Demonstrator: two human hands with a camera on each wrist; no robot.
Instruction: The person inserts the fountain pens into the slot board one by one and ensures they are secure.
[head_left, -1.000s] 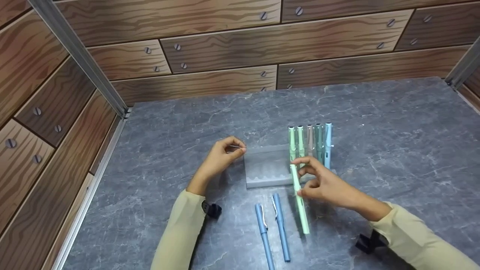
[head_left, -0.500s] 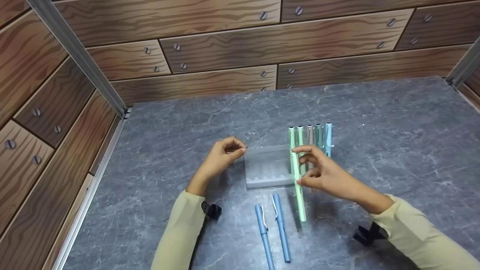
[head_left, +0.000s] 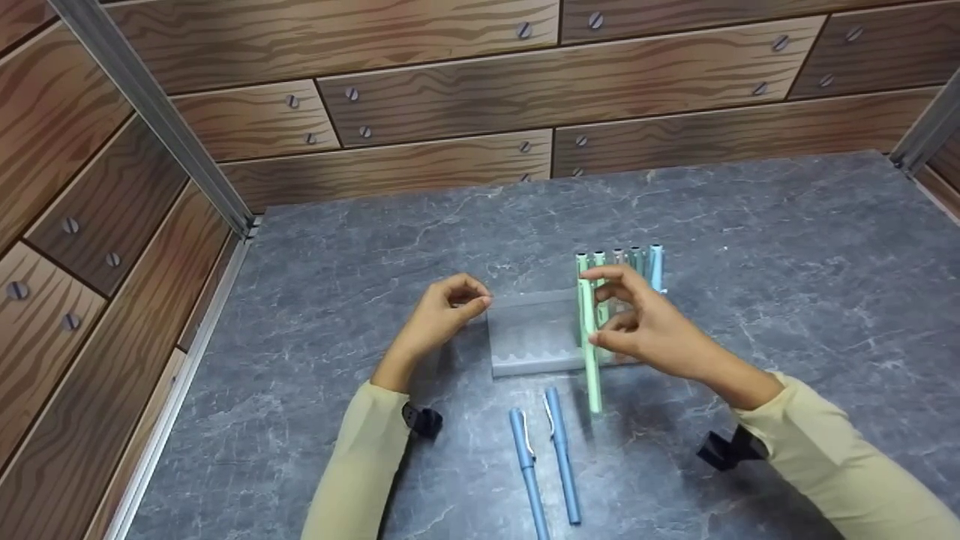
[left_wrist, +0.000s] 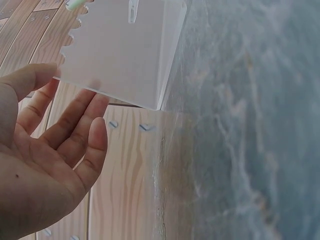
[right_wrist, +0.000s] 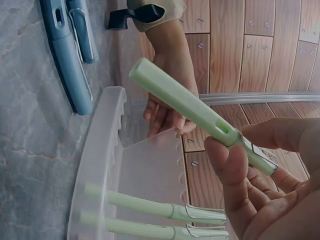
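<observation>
My right hand (head_left: 652, 334) pinches a light green pen (head_left: 591, 382) between thumb and fingers; its clip end points away from me, over the stand. My left hand (head_left: 442, 315) pinches the far left corner of a frosted clear pen stand (head_left: 529, 326) with notched edges. In the left wrist view, thumb and fingertips meet at the edge of the stand (left_wrist: 120, 55). A row of pens fills the stand's right part: two light green pens (right_wrist: 150, 206), a brownish one, a dark green one and a light blue pen (head_left: 656, 264). My right hand partly hides them.
Two blue pens with silver clips, a left one (head_left: 528, 465) and a right one (head_left: 562, 457), lie on the grey marbled table (head_left: 787, 300) in front of the stand. Wood-patterned walls (head_left: 450, 90) close off the back and sides.
My right hand has moved away from me with the light green pen, bringing it further over the stand and turning it straighter. My left hand has stayed at the stand's corner.
</observation>
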